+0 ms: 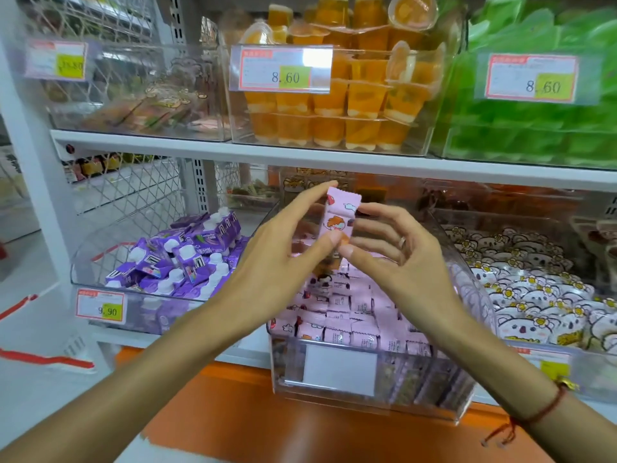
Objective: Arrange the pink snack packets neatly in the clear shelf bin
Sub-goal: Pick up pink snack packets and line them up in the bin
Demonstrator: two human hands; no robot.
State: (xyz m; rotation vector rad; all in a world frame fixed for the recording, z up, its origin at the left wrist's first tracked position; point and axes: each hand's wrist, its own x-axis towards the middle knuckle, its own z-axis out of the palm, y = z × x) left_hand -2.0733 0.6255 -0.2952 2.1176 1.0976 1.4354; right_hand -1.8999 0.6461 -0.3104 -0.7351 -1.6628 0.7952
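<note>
A single pink snack packet (338, 217) stands upright in the air above the clear shelf bin (367, 382). My left hand (283, 248) pinches it from the left, index finger at its top and thumb at its lower end. From the right, my right hand (390, 252) pinches the same packet between thumb and fingertips. Below the hands, several pink snack packets (344, 315) lie in rows inside the bin, which sits pulled forward on the lower shelf.
A bin of purple drink cartons (187, 255) stands to the left, a bin of white bear-print packets (534, 295) to the right. The upper shelf (300, 153) holds orange jelly cups (337, 105) and green packets (541, 128). An orange ledge (283, 419) runs below.
</note>
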